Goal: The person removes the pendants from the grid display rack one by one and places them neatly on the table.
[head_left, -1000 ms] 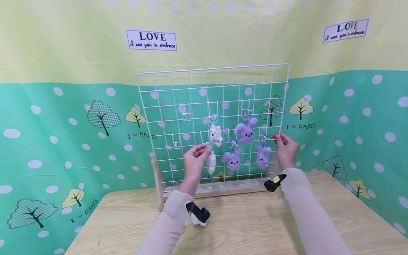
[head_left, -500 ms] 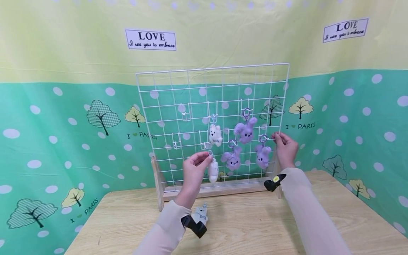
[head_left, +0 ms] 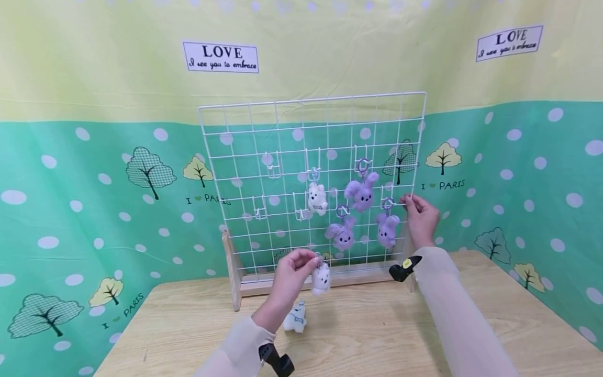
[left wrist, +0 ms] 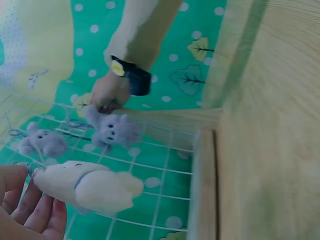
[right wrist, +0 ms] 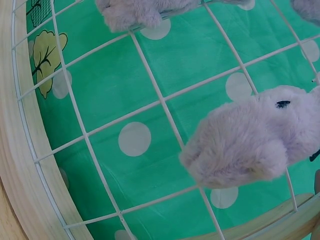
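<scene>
A white plush bear keychain (head_left: 321, 278) dangles by its ring from my left hand (head_left: 294, 275), pinched between thumb and index finger, in front of the rack's lower part. In the left wrist view the bear (left wrist: 90, 187) stretches out from the fingertips. My right hand (head_left: 422, 220) grips the right edge of the white wire grid rack (head_left: 311, 100). Beside it hangs a purple plush rabbit keychain (head_left: 387, 232), its fur large in the right wrist view. Another white bear keychain (head_left: 317, 199) hangs on a hook mid-grid.
Two more purple rabbits (head_left: 361, 195) hang on the rack. Bare hooks (head_left: 301, 214) sit left of centre. On the wooden table (head_left: 367, 335) lies a white bear keychain (head_left: 295, 317). A wooden base (head_left: 264, 287) supports the grid before a green and yellow cloth backdrop (head_left: 75, 209).
My left hand has taken the bear keychain off its lower hook and carried it down, slightly to the right and nearer. The right hand keeps its place on the grid's edge.
</scene>
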Demonstrator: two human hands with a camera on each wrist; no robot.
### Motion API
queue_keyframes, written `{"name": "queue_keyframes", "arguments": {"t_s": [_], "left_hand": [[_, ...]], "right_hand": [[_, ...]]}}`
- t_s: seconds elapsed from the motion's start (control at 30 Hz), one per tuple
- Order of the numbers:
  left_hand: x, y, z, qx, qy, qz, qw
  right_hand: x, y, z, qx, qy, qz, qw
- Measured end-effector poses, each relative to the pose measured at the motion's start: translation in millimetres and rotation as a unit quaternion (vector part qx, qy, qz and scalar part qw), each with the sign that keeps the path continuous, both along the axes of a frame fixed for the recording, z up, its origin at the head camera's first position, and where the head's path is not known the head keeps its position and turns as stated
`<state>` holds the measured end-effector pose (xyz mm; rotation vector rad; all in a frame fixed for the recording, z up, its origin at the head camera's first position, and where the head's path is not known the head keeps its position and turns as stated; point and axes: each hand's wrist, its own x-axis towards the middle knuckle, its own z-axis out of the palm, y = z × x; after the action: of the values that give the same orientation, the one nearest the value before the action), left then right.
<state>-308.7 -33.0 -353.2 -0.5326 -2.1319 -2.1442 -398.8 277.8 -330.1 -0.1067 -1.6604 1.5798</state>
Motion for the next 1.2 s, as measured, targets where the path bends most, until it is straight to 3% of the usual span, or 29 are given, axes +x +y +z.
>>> {"name": "queue_keyframes", "arguments": {"t_s": [0.27, 0.57, 0.8, 1.2], "left_hand": [[8.3, -3.4, -30.0, -0.007, -0.048, -0.046, 0.9978], [14.8, -6.8, -62.9, -0.021, -0.073, -0.079, 0.9940], [9.3, -8.2, -80.3, -0.048, -0.092, -0.056, 0.9930], [-8.7, 0.6, -91.1, -0.084, -0.091, 0.003, 0.9923]], "right_hand": [[1.0, -0.8, 0.9, 0.007, -0.015, -0.006, 0.9999], [1.2, -0.4, 0.5, 0.015, -0.016, -0.008, 0.9997], [0.6, -0.2, 0.5, 0.012, -0.019, -0.008, 0.9997], [-0.8, -0.3, -0.3, 0.012, -0.007, -0.014, 0.9998]]}}
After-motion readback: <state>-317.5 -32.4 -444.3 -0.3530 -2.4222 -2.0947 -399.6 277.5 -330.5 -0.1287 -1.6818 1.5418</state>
